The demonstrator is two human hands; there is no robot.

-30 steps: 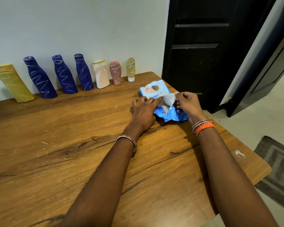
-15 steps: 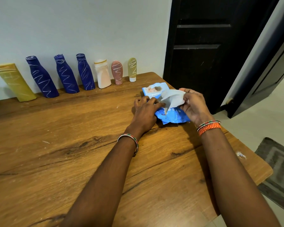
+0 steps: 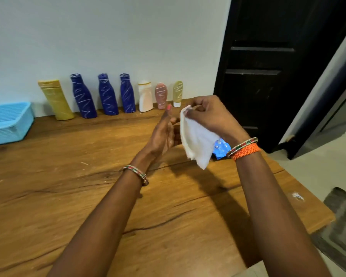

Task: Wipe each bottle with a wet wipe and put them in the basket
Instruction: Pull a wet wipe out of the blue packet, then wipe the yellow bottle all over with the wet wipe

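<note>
Right hand (image 3: 212,114) raised above table (image 3: 48,186), fingers curled, pinching top edge of white wipe (image 3: 196,140); wipe hung down, loosely folded. Left hand (image 3: 164,134) beside wipe, fingers straight, edge-on to camera; contact with wipe unclear. Wipe packet (image 3: 221,148) lay on table, mostly hidden behind wipe and right wrist. Seven bottles stood along wall: yellow bottle (image 3: 55,99), three blue bottles (image 3: 106,94), white bottle (image 3: 145,96), pink tube (image 3: 161,95), olive tube (image 3: 177,93). Blue basket (image 3: 8,122) at far left, cut off by frame edge. Scene slightly blurred.

Wet wipe (image 3: 197,139) in raised right hand (image 3: 210,114)
</note>
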